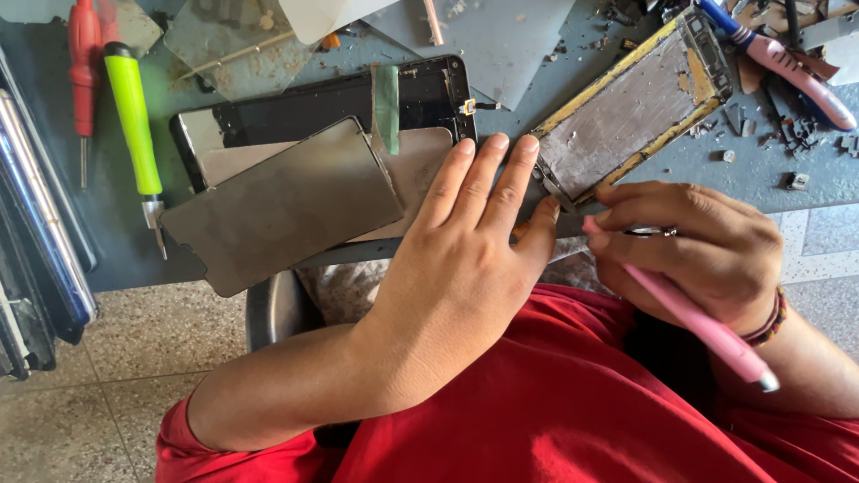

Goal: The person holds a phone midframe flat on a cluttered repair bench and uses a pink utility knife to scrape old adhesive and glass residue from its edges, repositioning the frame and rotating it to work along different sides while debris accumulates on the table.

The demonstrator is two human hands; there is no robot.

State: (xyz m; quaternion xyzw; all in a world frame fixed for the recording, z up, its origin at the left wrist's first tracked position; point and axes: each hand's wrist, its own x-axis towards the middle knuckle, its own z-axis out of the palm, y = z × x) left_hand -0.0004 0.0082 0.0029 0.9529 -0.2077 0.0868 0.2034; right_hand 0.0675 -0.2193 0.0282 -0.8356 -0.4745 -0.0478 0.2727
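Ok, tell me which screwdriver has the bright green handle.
The green-handled screwdriver lies at the table's left, tip toward the person; the red screwdriver lies beside it, further left.

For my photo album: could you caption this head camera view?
Left hand flat beside stacked grey panels; right hand works a pink-handled tool at a worn phone frame.
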